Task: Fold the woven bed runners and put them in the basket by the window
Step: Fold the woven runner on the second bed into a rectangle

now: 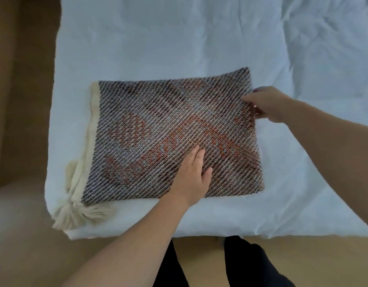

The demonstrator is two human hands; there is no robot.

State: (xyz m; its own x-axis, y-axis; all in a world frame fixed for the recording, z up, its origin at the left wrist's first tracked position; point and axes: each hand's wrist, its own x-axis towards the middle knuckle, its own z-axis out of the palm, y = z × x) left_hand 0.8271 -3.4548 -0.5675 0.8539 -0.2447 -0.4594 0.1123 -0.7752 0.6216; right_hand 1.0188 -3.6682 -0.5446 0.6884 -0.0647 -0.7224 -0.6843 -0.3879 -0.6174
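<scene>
Pressing flat, open-fingered, the left hand point(192, 175) pins the folded runner point(174, 139); right hand point(268, 104) fingers pinch its edge.

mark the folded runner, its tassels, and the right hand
woven bed runner point(158, 129), head view, centre of the patterned top layer
cream tassels point(75, 214), head view, fringe bunch at its near left corner
right hand point(265, 104), head view, back of the hand
</scene>
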